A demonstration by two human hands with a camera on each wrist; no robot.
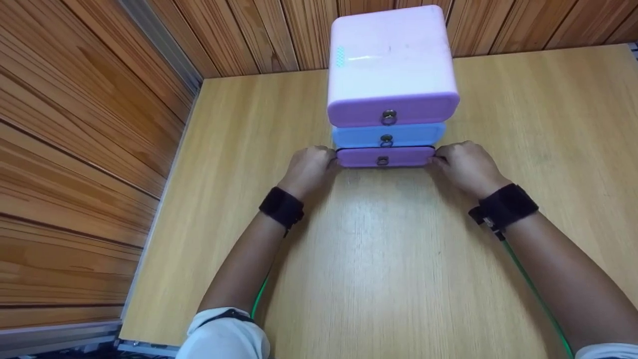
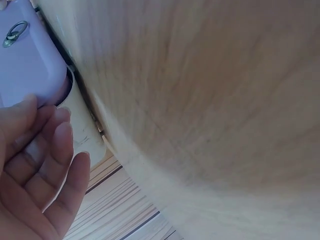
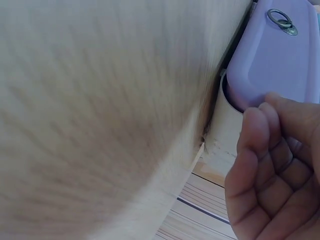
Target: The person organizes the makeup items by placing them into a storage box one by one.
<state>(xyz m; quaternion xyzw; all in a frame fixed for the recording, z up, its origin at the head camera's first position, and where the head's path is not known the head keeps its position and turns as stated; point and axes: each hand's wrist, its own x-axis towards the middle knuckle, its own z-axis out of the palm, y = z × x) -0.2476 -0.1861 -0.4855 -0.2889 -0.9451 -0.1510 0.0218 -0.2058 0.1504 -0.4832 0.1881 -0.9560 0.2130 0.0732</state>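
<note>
A small cabinet (image 1: 391,50) with a pale pink top stands at the table's far side. It has three drawer fronts with ring pulls: a pink one (image 1: 423,107), a blue one (image 1: 359,135) and, lowest, a purple one (image 1: 359,157). My left hand (image 1: 309,167) rests at the left end of the purple drawer front (image 2: 27,65), fingertips touching its edge, palm showing. On the opposite end my right hand (image 1: 466,167) does the same; its relaxed fingers (image 3: 260,135) lie against the purple front (image 3: 280,60). Neither hand touches the ring pull (image 3: 280,20).
The cabinet sits on a light wooden table (image 1: 379,259) that runs into a corner of brown wood-panelled walls (image 1: 75,124) at the left and back. Black straps with green cables are on both wrists. The cabinet's whitish side wall (image 2: 82,130) shows beside the drawer.
</note>
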